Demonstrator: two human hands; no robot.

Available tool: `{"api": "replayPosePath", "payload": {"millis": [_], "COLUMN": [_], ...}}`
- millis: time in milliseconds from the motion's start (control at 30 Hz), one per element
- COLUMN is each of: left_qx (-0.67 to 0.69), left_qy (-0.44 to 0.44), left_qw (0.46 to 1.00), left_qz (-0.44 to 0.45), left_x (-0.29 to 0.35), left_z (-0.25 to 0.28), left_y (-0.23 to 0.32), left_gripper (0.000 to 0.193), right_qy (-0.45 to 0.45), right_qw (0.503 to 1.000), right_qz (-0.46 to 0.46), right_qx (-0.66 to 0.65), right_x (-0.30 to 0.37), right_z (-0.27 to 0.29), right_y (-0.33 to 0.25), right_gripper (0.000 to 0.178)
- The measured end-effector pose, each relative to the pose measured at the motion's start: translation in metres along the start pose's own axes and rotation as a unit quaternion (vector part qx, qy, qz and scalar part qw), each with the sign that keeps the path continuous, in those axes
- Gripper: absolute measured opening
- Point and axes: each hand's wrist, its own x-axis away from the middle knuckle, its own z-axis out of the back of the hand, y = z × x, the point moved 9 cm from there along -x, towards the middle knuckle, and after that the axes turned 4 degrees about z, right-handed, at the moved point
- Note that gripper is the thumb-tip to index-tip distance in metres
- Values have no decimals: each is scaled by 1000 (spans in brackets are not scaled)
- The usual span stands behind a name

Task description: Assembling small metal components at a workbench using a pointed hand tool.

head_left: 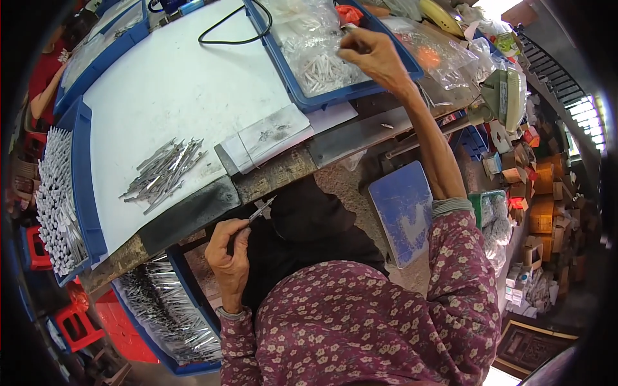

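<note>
My left hand (230, 257) is pinched around a thin silvery rod (261, 210), held above my lap just below the table edge. The rod slants up and to the right from my fingertips. My right hand (374, 56) reaches over a blue tray (320, 101) at the far right of the table, its fingers drawn together; what they hold, if anything, is too small to name. Beneath that hand, clear plastic bags in the tray hold small white tube-like pieces (322, 69). A loose pile of slim grey metal rods (166, 172) lies on the white table sheet (193, 90).
A folded, smudged white pad (267, 137) lies at the table's front edge. At the left stands a blue bin of white-ended rods (58, 193); below the table is another bin of metal rods (174, 309). A lamp head (504, 100) stands beyond my right arm. Another person's arm (48, 96) shows far left.
</note>
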Motion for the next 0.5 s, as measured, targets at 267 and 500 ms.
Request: {"api": "replayPosePath", "payload": {"millis": [267,500], "left_qx": [28,64], "left_qy": [21,22], "left_qw": [999,996], "left_qz": [13,61], "left_x": [12,17], "left_z": [1,-2], "left_y": [-9,-22], "left_gripper": [10,8], "right_qy": [-47,-66], "right_qw": [991,989], "right_qz": [-68,-63], "right_qx": [-101,-117], "right_x": [-35,-32], "right_z": [-41,-43], "right_y": [22,29], "right_gripper": [22,21]}}
